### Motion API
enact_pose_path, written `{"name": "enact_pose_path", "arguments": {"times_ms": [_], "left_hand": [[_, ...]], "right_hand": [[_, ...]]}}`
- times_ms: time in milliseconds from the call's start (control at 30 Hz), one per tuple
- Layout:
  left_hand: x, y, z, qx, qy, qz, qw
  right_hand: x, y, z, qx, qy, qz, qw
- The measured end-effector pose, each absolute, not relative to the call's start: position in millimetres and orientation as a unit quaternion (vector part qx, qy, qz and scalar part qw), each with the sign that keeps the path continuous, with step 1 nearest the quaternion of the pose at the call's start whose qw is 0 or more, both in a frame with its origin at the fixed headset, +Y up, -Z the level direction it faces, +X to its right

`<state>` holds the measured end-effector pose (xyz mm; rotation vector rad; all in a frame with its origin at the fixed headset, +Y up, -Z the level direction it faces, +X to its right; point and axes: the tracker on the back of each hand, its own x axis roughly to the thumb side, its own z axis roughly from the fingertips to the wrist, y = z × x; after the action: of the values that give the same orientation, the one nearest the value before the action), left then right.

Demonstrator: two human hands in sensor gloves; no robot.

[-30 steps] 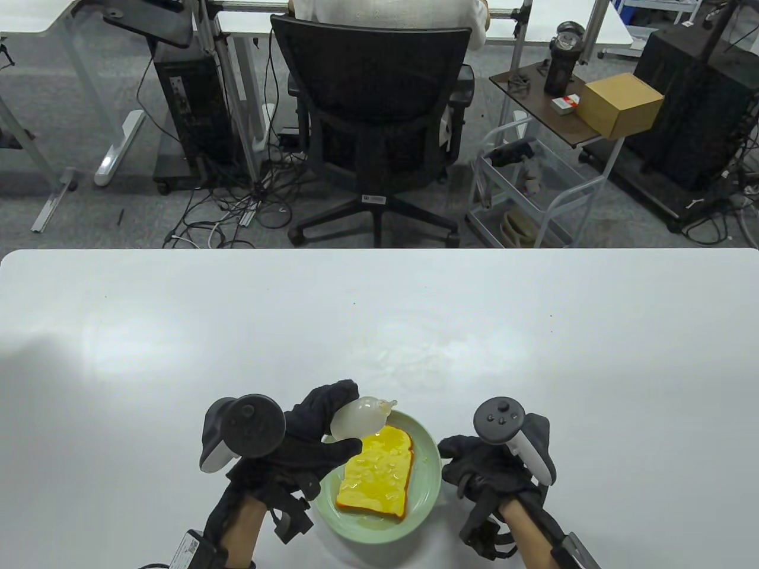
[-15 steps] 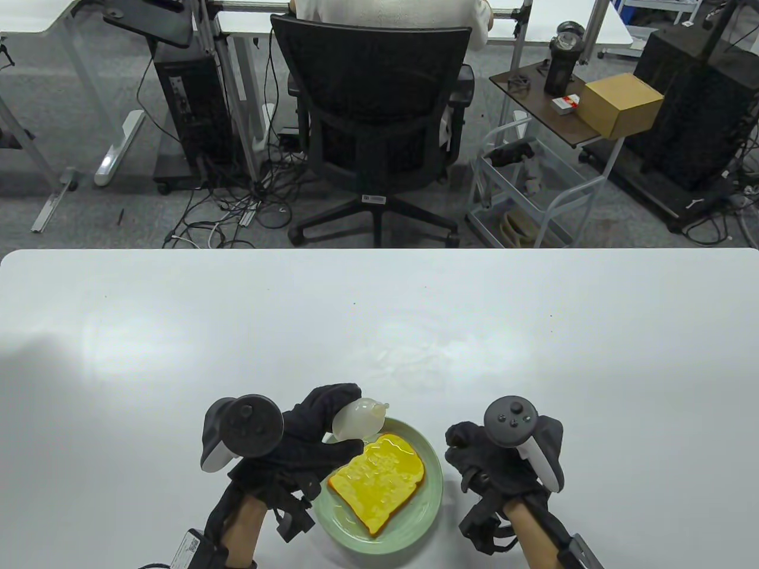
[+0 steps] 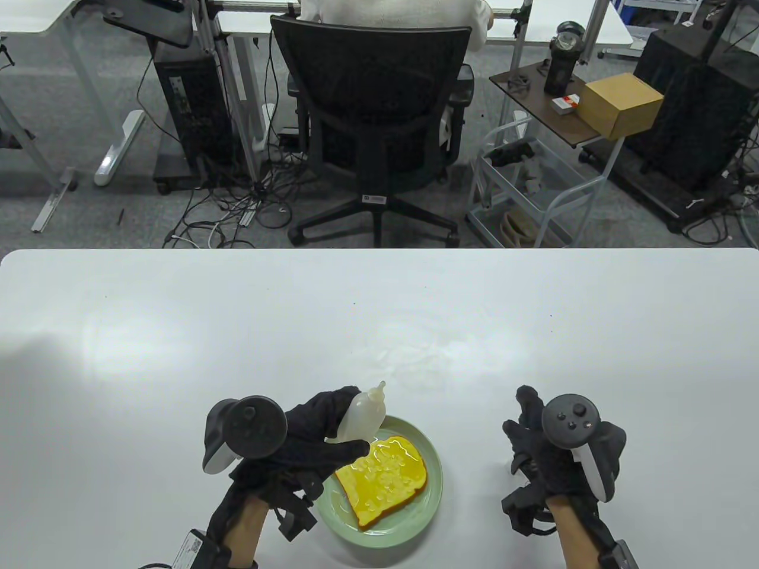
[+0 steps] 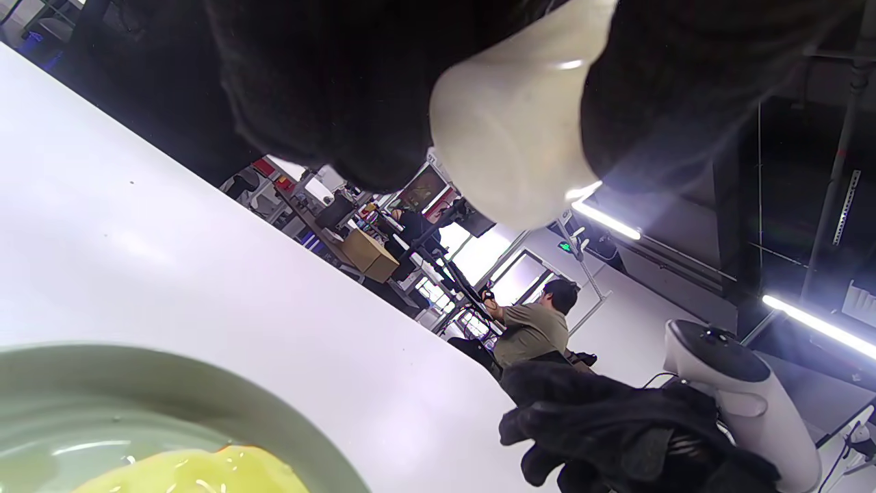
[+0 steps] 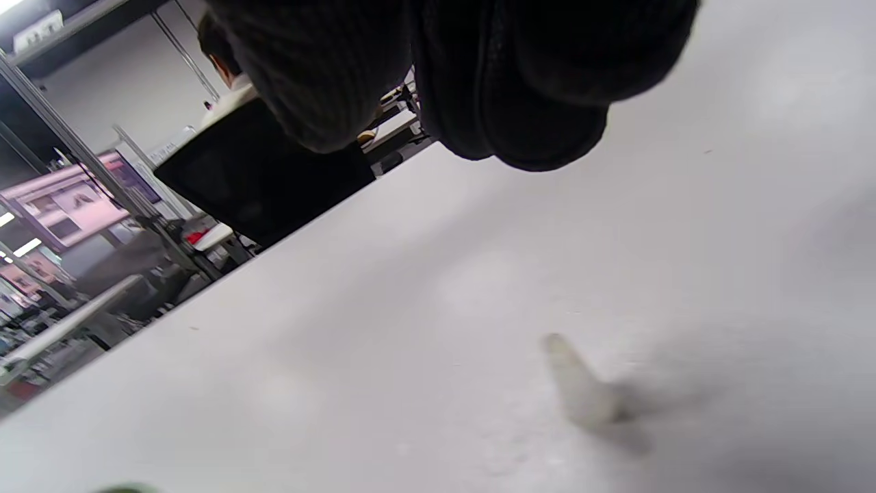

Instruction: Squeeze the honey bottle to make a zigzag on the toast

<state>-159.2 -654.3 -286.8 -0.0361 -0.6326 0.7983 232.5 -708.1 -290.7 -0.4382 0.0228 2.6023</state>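
White table (image 3: 178, 332), hands low at its near edge. Pale green plate (image 3: 430, 498) sits between the two hands, close to the left one. Toast (image 3: 382, 477) lies flat on the plate, turned at an angle, its top glossy yellow with honey.

Left hand (image 3: 308, 441) grasps the bottle (image 3: 363, 415), fingers over the top and thumb beneath. Bottle is translucent white, held above the plate's far-left rim, nozzle pointing up and away from the toast. Left wrist view: bottle's rounded base (image 4: 510, 137) wedged between dark gloved fingers (image 4: 328, 89), plate rim (image 4: 171, 380) and a corner of toast (image 4: 198, 472) below.

Right hand (image 3: 548, 459) is well right of the plate, apart from it, grasping nothing; fingers loosely curled, one raised. Whether it touches the table, cannot tell.

Right wrist view is blurred: gloved fingertips (image 5: 520, 96) at the top over bare table, and a pale smeared shape (image 5: 578, 390), probably the bottle's nozzle.
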Motion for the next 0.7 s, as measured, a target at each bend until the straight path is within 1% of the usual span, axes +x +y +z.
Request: {"name": "enact_pose_path", "arguments": {"times_ms": [67, 100, 200, 367, 567, 700], "left_hand": [[-159.4, -654.6, -287.0, -0.018, -0.302, 0.38, 0.874], [-159.5, -654.5, -287.0, -0.019, -0.301, 0.379, 0.875], [-159.7, -655.1, -287.8, -0.02, -0.298, 0.38, 0.876], [-159.3, -656.0, -288.2, -0.02, -0.294, 0.371, 0.881], [-159.6, -656.9, -288.7, -0.021, -0.291, 0.364, 0.885], [-159.6, -657.2, -288.9, -0.022, -0.29, 0.361, 0.886]], "right_hand": [[235.7, -715.4, -291.0, -0.17, 0.003, 0.96, 0.223], [237.0, -719.0, -291.7, -0.169, 0.011, 0.962, 0.213], [238.0, -727.0, -293.0, -0.168, 0.07, 0.963, 0.199], [233.2, -739.3, -293.9, -0.151, 0.117, 0.969, 0.157], [222.4, -750.9, -295.4, -0.137, 0.123, 0.977, 0.11], [213.9, -753.5, -296.0, -0.134, 0.099, 0.983, 0.078]]}}
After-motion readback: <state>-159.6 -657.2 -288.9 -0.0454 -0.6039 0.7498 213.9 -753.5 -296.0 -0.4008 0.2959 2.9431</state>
